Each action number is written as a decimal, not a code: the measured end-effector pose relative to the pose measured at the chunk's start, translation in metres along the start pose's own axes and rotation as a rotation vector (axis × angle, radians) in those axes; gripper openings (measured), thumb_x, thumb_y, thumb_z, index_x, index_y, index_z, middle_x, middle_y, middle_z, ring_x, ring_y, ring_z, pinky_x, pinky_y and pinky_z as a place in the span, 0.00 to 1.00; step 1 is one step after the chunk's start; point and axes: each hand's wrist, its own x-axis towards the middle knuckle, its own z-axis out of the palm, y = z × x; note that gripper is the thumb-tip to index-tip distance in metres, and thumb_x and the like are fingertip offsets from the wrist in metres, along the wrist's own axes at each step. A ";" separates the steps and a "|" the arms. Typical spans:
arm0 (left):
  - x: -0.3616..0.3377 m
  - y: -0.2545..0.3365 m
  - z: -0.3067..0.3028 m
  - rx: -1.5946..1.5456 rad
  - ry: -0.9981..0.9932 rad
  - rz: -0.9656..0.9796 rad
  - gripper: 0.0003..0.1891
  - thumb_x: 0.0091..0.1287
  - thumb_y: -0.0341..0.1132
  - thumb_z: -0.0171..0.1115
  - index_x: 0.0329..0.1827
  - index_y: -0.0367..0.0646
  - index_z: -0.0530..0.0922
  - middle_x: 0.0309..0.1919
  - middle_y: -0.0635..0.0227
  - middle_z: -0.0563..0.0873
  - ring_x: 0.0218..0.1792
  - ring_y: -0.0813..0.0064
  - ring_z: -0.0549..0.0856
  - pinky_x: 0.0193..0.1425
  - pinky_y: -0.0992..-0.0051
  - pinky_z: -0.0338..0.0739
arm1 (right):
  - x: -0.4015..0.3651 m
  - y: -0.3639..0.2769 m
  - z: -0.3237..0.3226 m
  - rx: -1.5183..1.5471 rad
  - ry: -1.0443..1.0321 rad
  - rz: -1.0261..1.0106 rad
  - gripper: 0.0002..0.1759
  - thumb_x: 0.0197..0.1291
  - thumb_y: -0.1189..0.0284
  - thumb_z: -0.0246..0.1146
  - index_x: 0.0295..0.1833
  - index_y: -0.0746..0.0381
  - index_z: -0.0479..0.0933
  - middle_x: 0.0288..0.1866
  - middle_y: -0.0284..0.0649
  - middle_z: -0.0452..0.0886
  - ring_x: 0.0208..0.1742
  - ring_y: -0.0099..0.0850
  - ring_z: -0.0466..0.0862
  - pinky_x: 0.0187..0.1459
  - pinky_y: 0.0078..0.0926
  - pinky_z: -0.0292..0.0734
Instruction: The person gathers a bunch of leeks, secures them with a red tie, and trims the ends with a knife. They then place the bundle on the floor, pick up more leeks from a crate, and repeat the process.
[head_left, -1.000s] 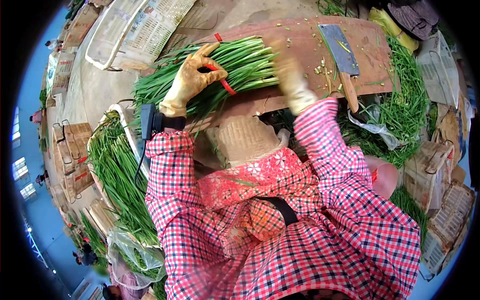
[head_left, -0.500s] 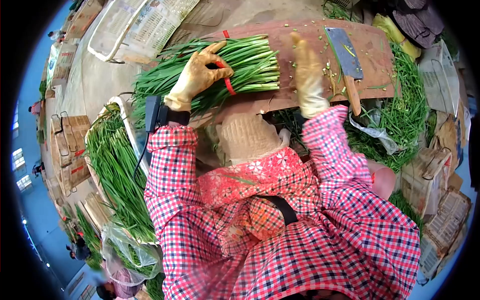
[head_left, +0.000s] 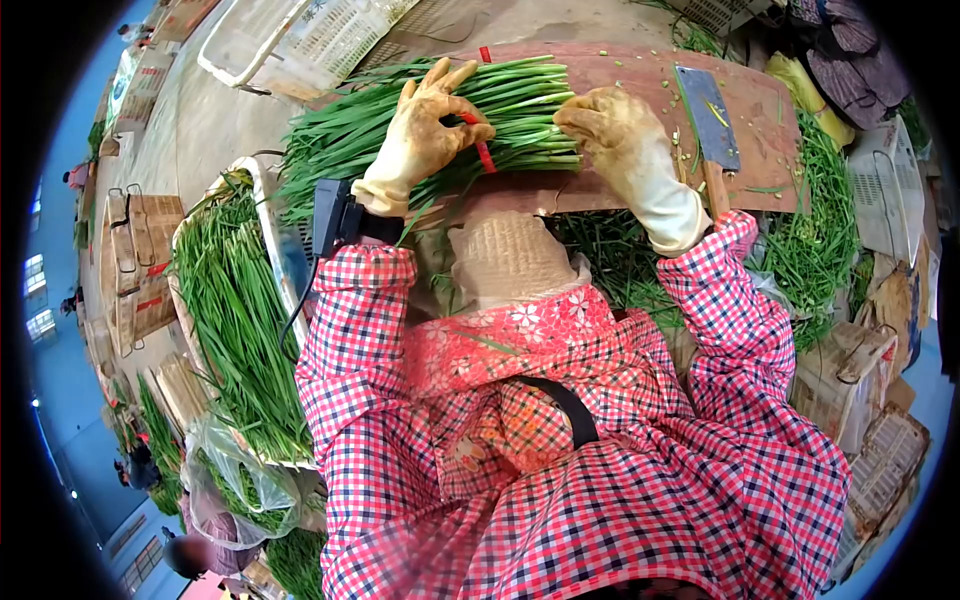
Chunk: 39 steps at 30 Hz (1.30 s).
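Observation:
A bundle of long green stalks (head_left: 530, 100) lies across the reddish board (head_left: 630, 75), its pale cut ends toward the right. Around it runs a red band (head_left: 485, 155). My left hand (head_left: 435, 125), in a yellowish glove, rests on the bundle with thumb and forefinger pinched at the band and the other fingers spread. My right hand (head_left: 610, 125), gloved too, is at the cut ends with its fingers bent together against them. Right of it lies a cleaver (head_left: 708, 115) with a wooden handle, partly behind my right wrist.
A basket of green stalks (head_left: 240, 320) stands at the left. An empty white crate (head_left: 240, 55) is at the upper left. Loose greens (head_left: 815, 230) are heaped right of the board. A plastic bag (head_left: 225, 490) hangs at the lower left.
My right hand has come left from over the board to the bundle's cut ends, its fingers now bent. My left hand keeps its pinch at the band.

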 end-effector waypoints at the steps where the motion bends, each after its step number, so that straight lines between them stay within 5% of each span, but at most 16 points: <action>1: -0.002 0.001 -0.001 -0.001 0.002 -0.008 0.09 0.57 0.41 0.75 0.38 0.50 0.90 0.73 0.65 0.72 0.78 0.57 0.61 0.79 0.48 0.49 | -0.001 0.001 0.009 -0.028 -0.091 0.039 0.09 0.63 0.65 0.62 0.45 0.53 0.83 0.42 0.40 0.86 0.43 0.43 0.85 0.44 0.40 0.80; 3: -0.004 -0.001 0.003 -0.025 0.015 -0.017 0.08 0.57 0.39 0.75 0.38 0.51 0.89 0.73 0.65 0.73 0.78 0.56 0.61 0.80 0.47 0.48 | -0.003 0.000 0.026 -0.088 -0.269 0.115 0.09 0.63 0.64 0.61 0.45 0.53 0.83 0.43 0.40 0.86 0.43 0.43 0.85 0.44 0.41 0.80; 7: -0.008 0.003 0.003 -0.021 0.110 0.024 0.06 0.55 0.35 0.75 0.36 0.51 0.89 0.71 0.64 0.75 0.77 0.54 0.63 0.79 0.48 0.49 | -0.016 0.001 0.030 0.019 -0.064 0.076 0.08 0.64 0.66 0.60 0.44 0.53 0.82 0.38 0.41 0.85 0.40 0.43 0.85 0.40 0.42 0.79; 10: -0.010 0.015 -0.005 0.003 0.212 0.061 0.06 0.54 0.36 0.76 0.34 0.52 0.90 0.69 0.67 0.77 0.76 0.55 0.64 0.79 0.47 0.50 | -0.018 -0.006 0.028 -0.003 -0.155 0.127 0.07 0.64 0.66 0.60 0.43 0.53 0.82 0.36 0.41 0.84 0.40 0.43 0.84 0.38 0.43 0.77; 13: -0.020 0.030 -0.007 0.022 0.306 0.073 0.05 0.52 0.36 0.77 0.31 0.52 0.89 0.67 0.68 0.79 0.75 0.56 0.66 0.78 0.46 0.51 | -0.018 -0.004 0.031 -0.054 -0.153 0.123 0.06 0.64 0.66 0.61 0.42 0.52 0.83 0.36 0.41 0.84 0.40 0.43 0.84 0.40 0.40 0.79; 18: -0.024 0.033 -0.003 0.000 0.379 0.087 0.05 0.53 0.30 0.73 0.31 0.51 0.89 0.65 0.65 0.81 0.74 0.56 0.68 0.78 0.47 0.51 | -0.037 0.016 0.048 0.325 -0.058 0.367 0.12 0.66 0.63 0.62 0.48 0.56 0.85 0.46 0.41 0.87 0.51 0.41 0.84 0.53 0.36 0.78; 24: -0.003 0.033 0.000 0.160 0.359 0.160 0.07 0.56 0.32 0.73 0.32 0.46 0.82 0.66 0.68 0.80 0.74 0.58 0.69 0.77 0.48 0.54 | -0.024 -0.003 0.028 0.183 -0.174 0.572 0.15 0.66 0.61 0.62 0.49 0.57 0.85 0.50 0.43 0.86 0.52 0.42 0.84 0.54 0.38 0.78; 33: 0.002 -0.008 0.029 -0.040 0.239 0.005 0.07 0.65 0.35 0.68 0.37 0.42 0.81 0.67 0.70 0.79 0.72 0.63 0.72 0.78 0.50 0.53 | -0.020 -0.007 0.019 0.033 -0.272 0.542 0.14 0.68 0.64 0.56 0.51 0.56 0.84 0.48 0.41 0.86 0.50 0.42 0.85 0.53 0.37 0.79; 36: 0.000 -0.007 0.029 -0.030 0.236 0.007 0.07 0.65 0.36 0.68 0.39 0.42 0.81 0.68 0.70 0.79 0.72 0.63 0.71 0.78 0.52 0.54 | -0.035 0.013 0.026 -0.214 -0.203 0.204 0.12 0.67 0.68 0.56 0.47 0.55 0.84 0.48 0.39 0.86 0.50 0.39 0.85 0.52 0.37 0.79; 39: 0.002 -0.006 0.028 -0.033 0.216 -0.020 0.07 0.65 0.35 0.68 0.39 0.42 0.81 0.67 0.70 0.79 0.73 0.63 0.71 0.78 0.53 0.54 | -0.055 0.034 0.001 -0.228 -0.133 0.338 0.12 0.65 0.71 0.55 0.48 0.54 0.83 0.50 0.38 0.85 0.51 0.38 0.84 0.49 0.37 0.79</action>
